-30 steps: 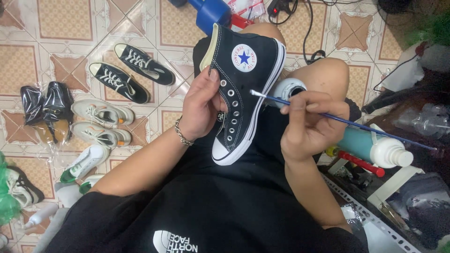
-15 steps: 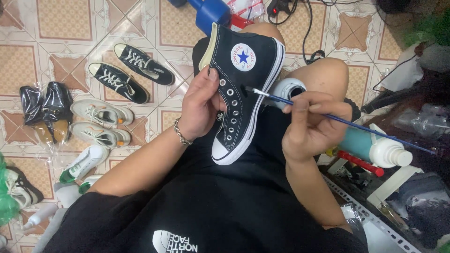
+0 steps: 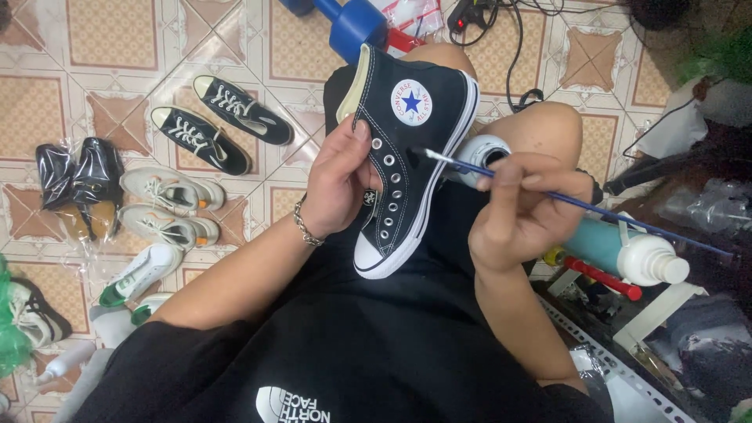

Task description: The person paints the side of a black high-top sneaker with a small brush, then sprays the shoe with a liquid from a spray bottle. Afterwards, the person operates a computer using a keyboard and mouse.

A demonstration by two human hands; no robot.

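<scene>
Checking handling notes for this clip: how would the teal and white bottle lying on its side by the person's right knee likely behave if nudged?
The teal and white bottle lies on its side and looks round-bodied, so it would probably roll rather than slide. It looks like plastic, so likely light and not fragile. The red tool close beside it might stop a roll that way.

Round white patch (image 3: 411,103) (blue star) on black sneaker (image 3: 407,157) ankle.

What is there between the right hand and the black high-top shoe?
In the head view, the thin blue brush held by the right hand spans the gap; its tip meets the black high-top shoe.
</scene>
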